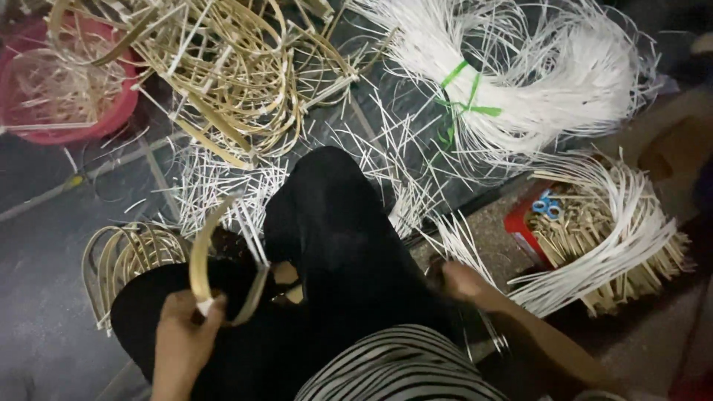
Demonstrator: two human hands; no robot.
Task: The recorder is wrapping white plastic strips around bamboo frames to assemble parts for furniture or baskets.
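Note:
My left hand [184, 321] grips a bent bamboo hoop [202, 256] at its joint, where white strip is wrapped; the hoop stands upright over my black-trousered knee [334, 223]. My right hand [462, 282] closes on thin white strips [464, 241] that fan out beside my right leg. The strips run toward a looped bundle of white strips [616, 238] lying on the right.
Finished bamboo hoops [126, 256] lie stacked at the left. A pile of woven bamboo frames [230, 67] sits at the top, beside a red basin [67, 82]. A large white strip bundle tied with green tape [520, 74] lies top right. A red tray [520, 223] holds sticks and blue scissors [547, 206]. Cut white scraps [215, 182] litter the floor.

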